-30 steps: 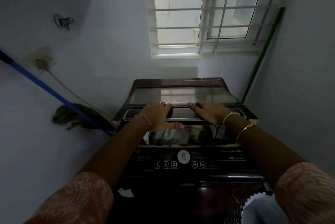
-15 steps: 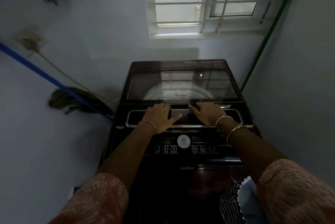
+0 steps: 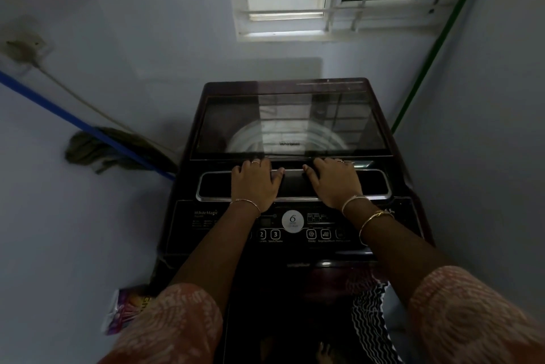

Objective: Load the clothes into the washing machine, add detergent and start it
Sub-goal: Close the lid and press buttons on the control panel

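Two names: "Whirlpool" lid (image 3: pixel 292 124), "WhiteMagic" panel (image 3: pixel 206 226)

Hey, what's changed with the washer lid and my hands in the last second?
The lid came down: a second ago its front was raised, showing clothes inside; now it lies flat and looks closed. The left hand and right hand rode down with it and press flat on its front section. The control panel and mop stayed put.
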{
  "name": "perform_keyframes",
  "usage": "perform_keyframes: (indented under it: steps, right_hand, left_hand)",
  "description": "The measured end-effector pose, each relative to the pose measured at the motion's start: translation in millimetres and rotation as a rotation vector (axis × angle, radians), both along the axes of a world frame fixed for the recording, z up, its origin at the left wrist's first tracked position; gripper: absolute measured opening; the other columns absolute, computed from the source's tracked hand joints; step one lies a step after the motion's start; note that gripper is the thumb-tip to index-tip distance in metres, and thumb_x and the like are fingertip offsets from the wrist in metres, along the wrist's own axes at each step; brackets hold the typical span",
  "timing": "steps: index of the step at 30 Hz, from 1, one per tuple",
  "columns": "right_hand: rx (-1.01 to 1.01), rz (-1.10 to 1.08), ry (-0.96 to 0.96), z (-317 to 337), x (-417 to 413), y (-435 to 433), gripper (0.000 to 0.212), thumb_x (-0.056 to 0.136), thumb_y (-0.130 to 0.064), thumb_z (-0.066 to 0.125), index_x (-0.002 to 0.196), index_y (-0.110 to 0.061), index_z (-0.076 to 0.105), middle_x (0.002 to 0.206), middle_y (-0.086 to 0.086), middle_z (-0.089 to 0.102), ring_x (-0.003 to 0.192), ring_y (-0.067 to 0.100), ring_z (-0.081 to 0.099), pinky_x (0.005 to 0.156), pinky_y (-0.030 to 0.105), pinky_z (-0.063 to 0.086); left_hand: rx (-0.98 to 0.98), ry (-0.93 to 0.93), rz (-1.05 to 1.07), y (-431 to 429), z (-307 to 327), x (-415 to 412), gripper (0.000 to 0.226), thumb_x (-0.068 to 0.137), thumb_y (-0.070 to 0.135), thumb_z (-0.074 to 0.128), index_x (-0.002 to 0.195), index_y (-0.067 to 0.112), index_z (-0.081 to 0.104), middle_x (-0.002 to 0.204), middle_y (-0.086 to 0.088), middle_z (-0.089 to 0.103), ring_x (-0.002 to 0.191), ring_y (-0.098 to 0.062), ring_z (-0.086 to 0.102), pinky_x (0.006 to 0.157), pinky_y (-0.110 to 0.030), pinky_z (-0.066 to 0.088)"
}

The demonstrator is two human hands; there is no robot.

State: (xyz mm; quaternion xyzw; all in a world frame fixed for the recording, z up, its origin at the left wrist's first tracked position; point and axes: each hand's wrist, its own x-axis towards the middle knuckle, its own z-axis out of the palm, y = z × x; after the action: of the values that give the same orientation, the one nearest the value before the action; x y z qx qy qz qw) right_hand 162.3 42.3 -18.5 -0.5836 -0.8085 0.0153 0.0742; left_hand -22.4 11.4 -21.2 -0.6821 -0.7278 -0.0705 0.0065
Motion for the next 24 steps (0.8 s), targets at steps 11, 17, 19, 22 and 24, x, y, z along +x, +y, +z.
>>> perform_keyframes:
  steps: [11,17,19,22,24]
  right_hand:
    - [0.045,-0.027,0.054,-7,4,2,0.036,0.098,-0.04,0.031,0.089,-0.018,0.059,0.094,0.006,0.068,0.089,0.03,0.062,0.084,0.042,0.041]
    - [0.06,-0.024,0.082,-9,4,1,0.036,0.097,-0.039,0.033,0.088,-0.017,0.06,0.092,0.006,0.067,0.087,0.03,0.062,0.082,0.041,0.041]
    - [0.066,-0.021,0.082,-9,4,0,0.035,0.097,-0.039,0.034,0.088,-0.017,0.06,0.092,0.006,0.067,0.087,0.03,0.062,0.081,0.04,0.041]
    - [0.075,-0.013,0.085,-9,5,-1,0.035,0.097,-0.038,0.034,0.089,-0.017,0.06,0.091,0.007,0.067,0.086,0.03,0.062,0.082,0.04,0.042]
    - [0.085,-0.008,0.088,-9,6,-2,0.035,0.098,-0.037,0.033,0.091,-0.017,0.061,0.091,0.007,0.067,0.086,0.029,0.062,0.082,0.04,0.042]
  left_hand:
    - [0.087,-0.038,0.019,4,-12,0,0.04,0.094,0.047,0.038,0.097,0.014,0.06,0.101,-0.007,0.065,0.098,-0.027,0.056,0.088,-0.043,0.038]
    - [0.093,-0.045,0.02,3,-13,-1,0.043,0.093,0.048,0.038,0.095,0.014,0.065,0.1,-0.008,0.067,0.098,-0.028,0.057,0.088,-0.042,0.04]
    - [0.097,-0.046,0.017,2,-13,0,0.044,0.093,0.047,0.038,0.095,0.013,0.065,0.1,-0.008,0.067,0.097,-0.029,0.057,0.088,-0.042,0.04]
    - [0.094,-0.056,0.013,2,-12,0,0.043,0.095,0.046,0.039,0.095,0.012,0.065,0.102,-0.01,0.067,0.098,-0.03,0.057,0.088,-0.042,0.039]
    - [0.088,-0.057,0.012,1,-11,0,0.043,0.096,0.045,0.039,0.096,0.011,0.065,0.104,-0.011,0.066,0.1,-0.03,0.057,0.088,-0.041,0.039]
